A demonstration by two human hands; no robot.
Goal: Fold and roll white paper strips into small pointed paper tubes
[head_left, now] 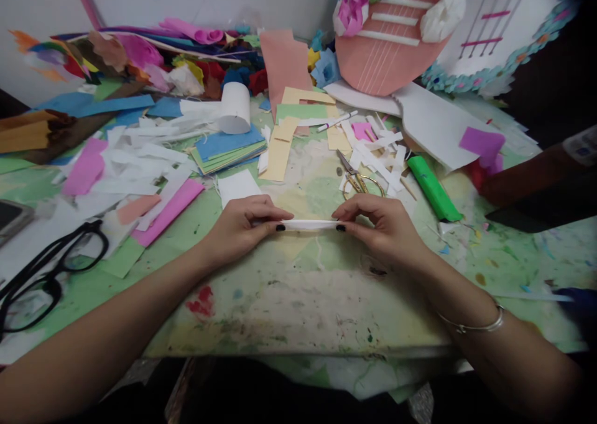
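A narrow white paper strip (310, 224), folded or rolled thin, is stretched level between my two hands above the table. My left hand (247, 225) pinches its left end between thumb and fingers. At the other end, my right hand (380, 225) pinches it the same way. Just beyond the right hand lie gold-handled scissors (357, 178) with their blades pointing away to the left. A square white sheet (239, 186) lies behind the left hand. Past it sits a stack of blue and green paper pieces (228, 150).
Black glasses (51, 268) lie at the left, near white paper scraps (135, 160). A green tube (433, 188) is at the right, beside a dark box (545, 181). A white roll (236, 108) and a pink guitar-shaped craft (392, 57) stand at the back.
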